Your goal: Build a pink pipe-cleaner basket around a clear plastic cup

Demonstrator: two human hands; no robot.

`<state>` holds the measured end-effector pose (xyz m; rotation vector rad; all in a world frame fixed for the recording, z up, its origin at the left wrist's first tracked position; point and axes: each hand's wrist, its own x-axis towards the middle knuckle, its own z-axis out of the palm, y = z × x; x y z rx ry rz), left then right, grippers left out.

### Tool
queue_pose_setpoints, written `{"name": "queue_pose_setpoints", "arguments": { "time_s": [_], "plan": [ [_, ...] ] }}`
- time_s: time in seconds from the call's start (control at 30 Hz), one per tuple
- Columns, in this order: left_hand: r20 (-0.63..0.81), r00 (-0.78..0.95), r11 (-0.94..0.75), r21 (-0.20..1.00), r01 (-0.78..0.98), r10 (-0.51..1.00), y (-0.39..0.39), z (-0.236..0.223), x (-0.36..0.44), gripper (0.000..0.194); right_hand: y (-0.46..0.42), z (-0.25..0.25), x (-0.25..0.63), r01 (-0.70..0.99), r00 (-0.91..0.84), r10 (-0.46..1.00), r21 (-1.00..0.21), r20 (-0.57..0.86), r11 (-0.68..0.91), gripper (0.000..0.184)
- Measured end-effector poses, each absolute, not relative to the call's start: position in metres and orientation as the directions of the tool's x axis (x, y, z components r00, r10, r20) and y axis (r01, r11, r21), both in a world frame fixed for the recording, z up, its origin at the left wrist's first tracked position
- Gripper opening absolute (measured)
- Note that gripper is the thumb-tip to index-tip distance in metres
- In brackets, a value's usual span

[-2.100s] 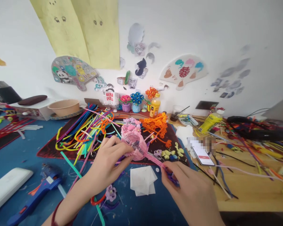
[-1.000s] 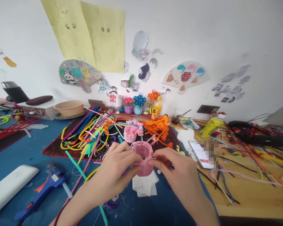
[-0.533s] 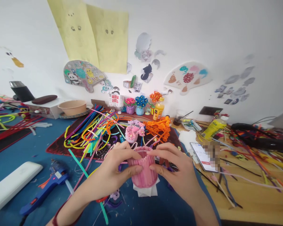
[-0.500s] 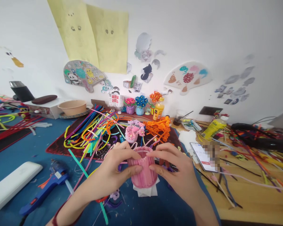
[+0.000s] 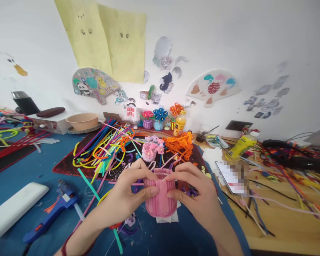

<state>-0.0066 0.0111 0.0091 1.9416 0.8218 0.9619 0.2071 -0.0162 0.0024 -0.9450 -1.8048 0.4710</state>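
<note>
At far left, a white case point(image 5: 17, 208) lies on the blue table point(image 5: 197, 234), with a glue gun point(image 5: 53, 209) just right of it. The left hand point(image 5: 130, 186) pinches the pink cup, thumb on the outer wall, fingertips at the rim. Behind, a flower pot point(image 5: 149, 152) stands upright. The pink cup point(image 5: 162, 199) sits centrally between both hands, partly hiding paper point(image 5: 172, 217). The right hand point(image 5: 200, 186) pinches its right side likewise. Further right lies a phone point(image 5: 226, 177), screen up.
</note>
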Motion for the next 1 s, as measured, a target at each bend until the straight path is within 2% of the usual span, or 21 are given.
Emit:
{"name": "queue_pose_setpoints", "arguments": {
  "time_s": [0.13,0.27,0.37,0.57,0.67,0.83,1.0],
  "plan": [
    [0.325,0.504,-0.459,0.872,0.167,0.800,0.013,0.004,-0.010,0.009,-0.019,-0.002,0.207,0.336,-0.180,0.823,-0.753,0.538,0.566,0.014],
    [0.300,0.514,-0.438,0.883,0.169,0.804,0.017,0.004,-0.010,0.017,-0.017,-0.004,0.211,0.116,-0.239,0.902,-0.912,0.359,0.393,0.024],
    [0.257,0.534,-0.408,0.894,0.185,0.805,0.020,0.004,-0.008,0.027,-0.011,-0.005,0.213,0.043,-0.282,0.925,-0.960,0.255,0.277,0.029],
    [0.196,0.575,-0.379,0.899,0.218,0.794,0.024,0.003,-0.007,0.027,-0.005,-0.009,0.213,0.127,-0.343,0.931,-0.976,0.122,0.175,0.031],
    [0.174,0.592,-0.376,0.896,0.236,0.787,0.025,0.006,-0.005,0.021,-0.003,-0.013,0.212,0.071,-0.358,0.931,-0.991,0.078,0.110,0.032],
    [0.217,0.561,-0.412,0.877,0.248,0.799,0.028,0.003,0.003,0.018,0.002,-0.022,0.211,-0.031,-0.469,0.871,-0.983,-0.148,-0.183,0.039],
    [0.302,0.426,-0.447,0.843,0.298,0.853,0.018,-0.002,0.007,0.026,0.005,-0.025,0.211,-0.155,-0.342,0.925,-0.962,-0.163,-0.227,0.041]
  ]
}}
